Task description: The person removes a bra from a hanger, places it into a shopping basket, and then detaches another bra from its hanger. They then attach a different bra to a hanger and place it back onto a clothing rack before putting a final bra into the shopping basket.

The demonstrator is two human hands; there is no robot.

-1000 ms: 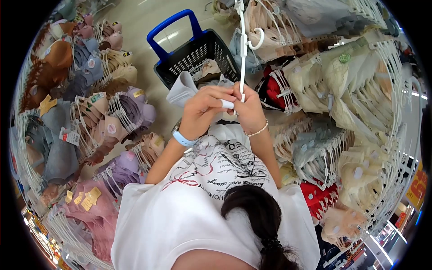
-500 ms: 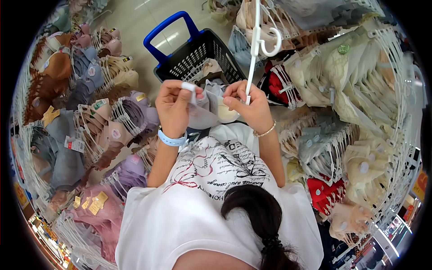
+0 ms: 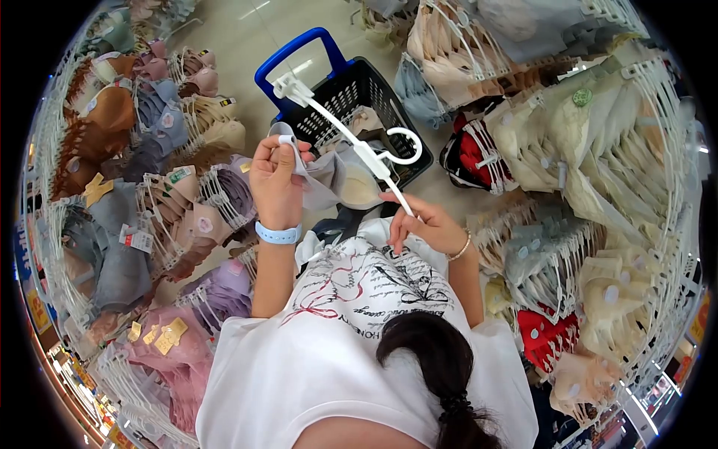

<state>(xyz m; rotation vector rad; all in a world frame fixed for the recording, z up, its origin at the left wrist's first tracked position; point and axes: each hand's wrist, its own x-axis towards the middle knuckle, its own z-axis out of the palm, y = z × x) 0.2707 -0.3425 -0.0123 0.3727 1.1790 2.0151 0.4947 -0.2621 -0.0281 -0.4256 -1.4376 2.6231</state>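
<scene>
My left hand (image 3: 277, 178), with a light blue band at the wrist, pinches one end of a pale grey bra (image 3: 321, 183) in front of my chest. The bra's cups spread to the right, and a cream inner lining (image 3: 360, 187) shows in one of them. A white plastic hanger (image 3: 366, 156) with a hook slants across the view, its clip end over the basket. My right hand (image 3: 425, 224) closes on the hanger's lower end, its fingertips at the right edge of the bra.
A black shopping basket (image 3: 404, 120) with a raised blue handle (image 3: 298, 46) stands on the floor beyond my hands, with clothing inside. Racks of hanging bras close in on both sides, beige and cream ones (image 3: 598, 127) at right, grey (image 3: 112, 247) and pink ones (image 3: 168, 340) at left.
The hanger has swung from nearly upright to a leftward slant over the basket. My right hand has moved down and right, and more of the bra shows between my hands.
</scene>
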